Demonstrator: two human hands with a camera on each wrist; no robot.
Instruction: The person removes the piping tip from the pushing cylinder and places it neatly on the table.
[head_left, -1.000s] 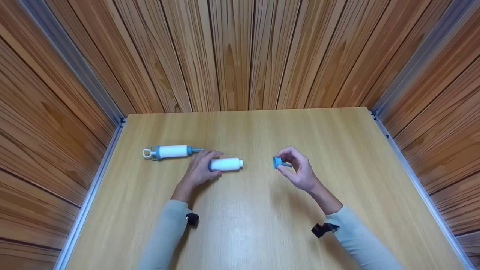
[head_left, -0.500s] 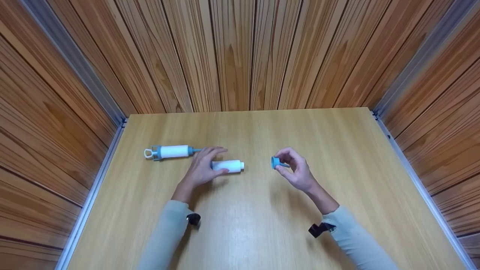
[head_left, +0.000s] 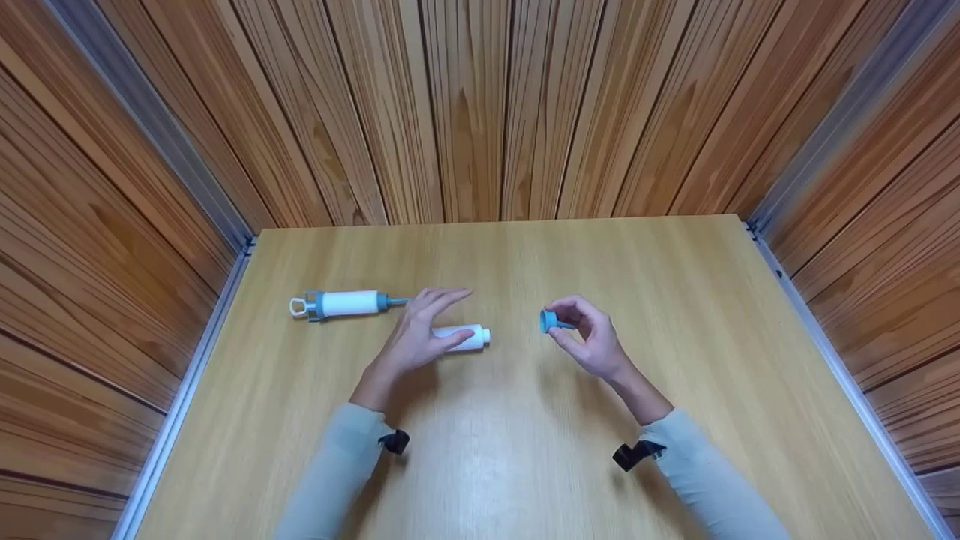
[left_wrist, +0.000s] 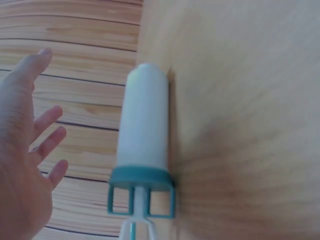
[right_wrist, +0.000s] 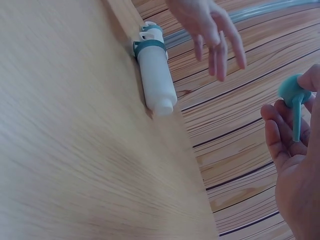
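A white syringe barrel [head_left: 474,339] with a narrow neck lies on its side, neck to the right in the head view. Its teal collar and white plunger handle show in the left wrist view, at the near end of the barrel [left_wrist: 144,120]. My left hand [head_left: 421,334] hovers over the barrel, fingers spread and holding nothing; both wrist views show it apart from the barrel. To the right, my right hand [head_left: 598,346] pinches a teal nozzle cap [head_left: 548,321] between thumb and fingers. Its wide mouth faces the barrel, and its thin spout points back toward the palm.
Another white syringe [head_left: 349,303], with teal ends and a thin teal nozzle, lies at the left of the wooden table [head_left: 480,457]. Its nozzle tip reaches close to my left hand. Wood-plank walls [head_left: 480,112] stand behind the table and at both sides.
My left hand has released the barrel and risen, shifting right with its fingers spreading. The barrel lies slightly nearer and farther right. My right hand has drifted a little left, still holding the nozzle cap.
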